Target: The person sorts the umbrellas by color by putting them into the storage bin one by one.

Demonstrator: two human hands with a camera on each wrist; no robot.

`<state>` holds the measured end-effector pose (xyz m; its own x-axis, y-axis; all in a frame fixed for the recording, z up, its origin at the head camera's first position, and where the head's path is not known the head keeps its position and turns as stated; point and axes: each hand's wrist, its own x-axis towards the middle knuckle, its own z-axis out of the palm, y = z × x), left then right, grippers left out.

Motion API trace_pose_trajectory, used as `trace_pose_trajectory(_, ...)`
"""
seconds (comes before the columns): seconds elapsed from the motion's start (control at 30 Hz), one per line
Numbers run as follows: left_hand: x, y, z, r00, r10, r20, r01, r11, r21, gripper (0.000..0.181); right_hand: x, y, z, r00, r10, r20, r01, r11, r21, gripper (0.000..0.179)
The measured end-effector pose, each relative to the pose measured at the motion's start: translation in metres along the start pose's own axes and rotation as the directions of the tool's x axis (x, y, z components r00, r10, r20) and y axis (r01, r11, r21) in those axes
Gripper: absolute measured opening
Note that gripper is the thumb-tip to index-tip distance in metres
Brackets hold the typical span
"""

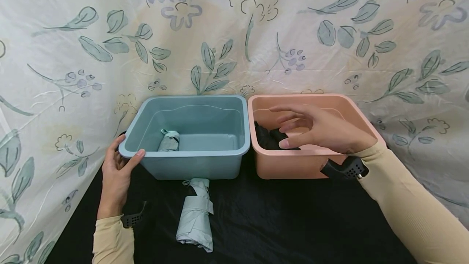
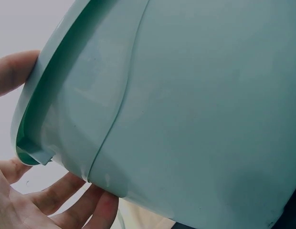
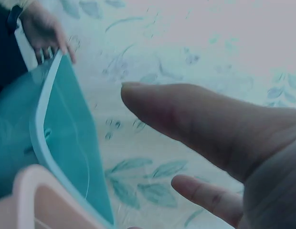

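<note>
My left hand (image 1: 116,174) holds the blue plastic bin (image 1: 183,154) at its near left corner. In the left wrist view the thumb (image 2: 16,71) lies at the rim while the fingers (image 2: 74,205) reach along the outer wall. Over the pink bin (image 1: 293,166) hovers my right hand (image 1: 318,129), thumb and fingers spread apart with nothing between them. Black bundled fabric (image 1: 269,137) lies in that bin below the hand, partly hidden by it. A pale folded umbrella (image 1: 169,141) with a loop sits inside the blue bin, at its left.
Another pale folded umbrella (image 1: 196,215), strapped round its middle, lies on the black cloth (image 1: 293,223) in front of the blue bin. The two bins stand side by side against a floral curtain (image 1: 220,31) that hangs behind and at both sides.
</note>
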<state>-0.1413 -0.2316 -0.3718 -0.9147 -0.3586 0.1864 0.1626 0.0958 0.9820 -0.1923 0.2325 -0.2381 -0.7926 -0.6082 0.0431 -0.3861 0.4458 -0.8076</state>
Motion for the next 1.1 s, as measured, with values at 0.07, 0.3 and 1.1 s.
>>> trace_pose_trajectory(0.07, 0.0, 0.0, 0.0, 1.0, 0.003, 0.0, -0.003, 1.0, -0.002, 0.073, -0.007, -0.002, 0.003, 0.999, -0.045, -0.002, 0.045, 0.999, 0.006, 0.076)
trace_pose_trajectory(0.3, 0.0, 0.0, 0.002, 1.0, 0.002, -0.002, -0.002, 1.0, -0.009, 0.074, -0.028, 0.0, 0.021, 0.992, -0.126, 0.022, 0.12, 0.977, 0.177, 0.072)
trace_pose_trajectory(1.1, 0.001, -0.001, 0.004, 1.0, -0.002, -0.009, 0.001, 1.0, -0.019, 0.074, -0.033, 0.048, 0.107, 0.992, -0.061, 0.107, 0.006, 0.891, 0.453, 0.073)
